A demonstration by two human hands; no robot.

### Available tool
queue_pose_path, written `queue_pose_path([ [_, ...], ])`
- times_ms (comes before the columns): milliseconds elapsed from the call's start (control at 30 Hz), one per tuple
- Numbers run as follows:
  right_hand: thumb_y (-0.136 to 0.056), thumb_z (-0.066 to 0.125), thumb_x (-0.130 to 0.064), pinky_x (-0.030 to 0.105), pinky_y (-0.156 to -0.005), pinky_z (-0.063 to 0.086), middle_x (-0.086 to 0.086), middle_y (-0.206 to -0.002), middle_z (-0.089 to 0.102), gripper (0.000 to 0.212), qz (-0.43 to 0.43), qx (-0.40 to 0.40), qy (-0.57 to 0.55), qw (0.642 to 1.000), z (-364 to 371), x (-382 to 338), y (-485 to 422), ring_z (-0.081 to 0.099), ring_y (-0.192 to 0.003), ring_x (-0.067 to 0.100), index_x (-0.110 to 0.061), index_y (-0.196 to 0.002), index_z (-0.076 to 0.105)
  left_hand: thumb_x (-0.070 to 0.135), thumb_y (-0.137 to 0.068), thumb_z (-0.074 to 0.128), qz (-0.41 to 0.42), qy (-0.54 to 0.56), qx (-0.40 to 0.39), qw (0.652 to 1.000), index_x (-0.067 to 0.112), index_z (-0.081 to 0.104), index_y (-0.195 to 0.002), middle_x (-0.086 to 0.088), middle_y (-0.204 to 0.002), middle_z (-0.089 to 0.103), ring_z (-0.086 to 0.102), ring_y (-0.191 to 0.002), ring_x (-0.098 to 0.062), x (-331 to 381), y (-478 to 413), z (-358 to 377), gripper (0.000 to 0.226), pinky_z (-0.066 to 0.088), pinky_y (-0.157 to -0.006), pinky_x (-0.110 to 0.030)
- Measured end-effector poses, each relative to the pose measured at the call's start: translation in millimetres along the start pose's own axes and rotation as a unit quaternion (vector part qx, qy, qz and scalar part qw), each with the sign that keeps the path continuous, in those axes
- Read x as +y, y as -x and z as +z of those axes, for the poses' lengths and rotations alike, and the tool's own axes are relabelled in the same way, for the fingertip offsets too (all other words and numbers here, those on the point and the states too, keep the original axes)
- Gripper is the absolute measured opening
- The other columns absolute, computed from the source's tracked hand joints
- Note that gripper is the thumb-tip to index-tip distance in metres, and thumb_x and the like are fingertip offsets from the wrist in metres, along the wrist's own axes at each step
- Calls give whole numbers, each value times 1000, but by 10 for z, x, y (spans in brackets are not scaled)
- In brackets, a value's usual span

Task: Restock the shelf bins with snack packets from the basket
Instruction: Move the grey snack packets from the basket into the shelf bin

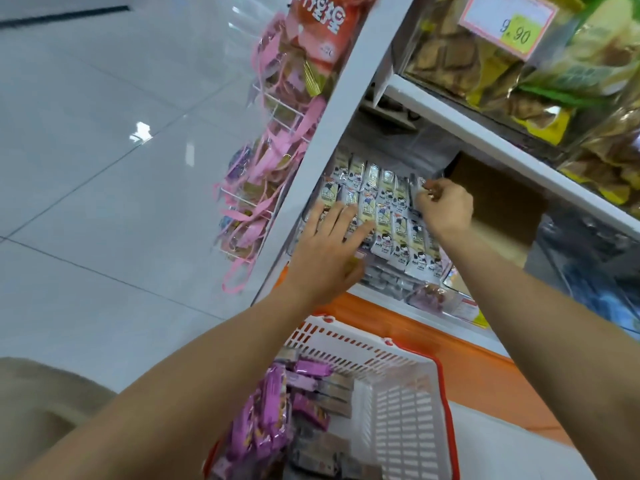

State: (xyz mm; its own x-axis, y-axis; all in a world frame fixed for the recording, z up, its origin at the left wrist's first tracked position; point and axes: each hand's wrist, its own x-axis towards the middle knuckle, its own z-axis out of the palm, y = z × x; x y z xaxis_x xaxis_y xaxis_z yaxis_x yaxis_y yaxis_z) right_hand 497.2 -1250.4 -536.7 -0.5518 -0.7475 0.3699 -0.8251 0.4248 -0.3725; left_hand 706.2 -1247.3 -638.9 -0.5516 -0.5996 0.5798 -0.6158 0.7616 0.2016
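1. At the centre of the frame, rows of white-and-yellow snack packets [388, 216] are stood upright in a clear shelf bin [384, 280].
2. The left hand [325, 258] is laid flat on the packets' left side, fingers straight and spread, with nothing gripped.
3. The right hand [448, 206] is curled at the rows' upper right end, and one packet [423, 184] is pinched at its fingertips.
4. At the bottom centre, a white basket [398, 382] with a red rim is seen, with purple packets [263, 420] piled along its left side.
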Motion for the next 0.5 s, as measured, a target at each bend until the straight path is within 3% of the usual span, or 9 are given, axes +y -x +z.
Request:
queue_pose_path([
  [100, -88, 63, -26, 47, -96, 50, 21, -116, 63, 31, 19, -8, 41, 999, 90, 55, -40, 61, -104, 38, -11, -115, 70, 53, -92, 51, 3, -2, -5, 1000, 25, 40, -145, -9, -151, 41, 31, -143, -30, -8, 3, 1, 61, 11, -121, -51],
  [333, -91, 63, -24, 42, -104, 41, 19, -128, 48, 41, -9, -39, 13, 999, -74, 31, 150, 47, -117, 34, -11, -129, 60, 52, -97, 40, 3, -13, -12, 1000, 24, 39, -148, -10, -156, 34, 20, -148, -30, 19, 14, -38, 58, 3, -121, -50],
  [433, -91, 61, -19, 37, -97, 45, 9, -116, 51, 33, -46, -14, -65, 997, -211, 37, 375, 53, -105, 23, -13, -124, 63, 44, -94, 40, 11, -49, -23, 998, 22, 27, -154, -12, -163, 16, 4, -151, -32, 89, 75, -95, 65, -2, -121, -52],
  [500, -92, 59, -17, 27, -85, 47, -1, -108, 51, 24, -71, -4, -124, 990, -285, 59, 584, 53, -89, 9, -16, -116, 66, 38, -89, 48, 18, -45, -17, 999, 20, 28, -154, -13, -160, 22, 9, -149, -32, 186, 138, -131, 71, 2, -120, -52],
])
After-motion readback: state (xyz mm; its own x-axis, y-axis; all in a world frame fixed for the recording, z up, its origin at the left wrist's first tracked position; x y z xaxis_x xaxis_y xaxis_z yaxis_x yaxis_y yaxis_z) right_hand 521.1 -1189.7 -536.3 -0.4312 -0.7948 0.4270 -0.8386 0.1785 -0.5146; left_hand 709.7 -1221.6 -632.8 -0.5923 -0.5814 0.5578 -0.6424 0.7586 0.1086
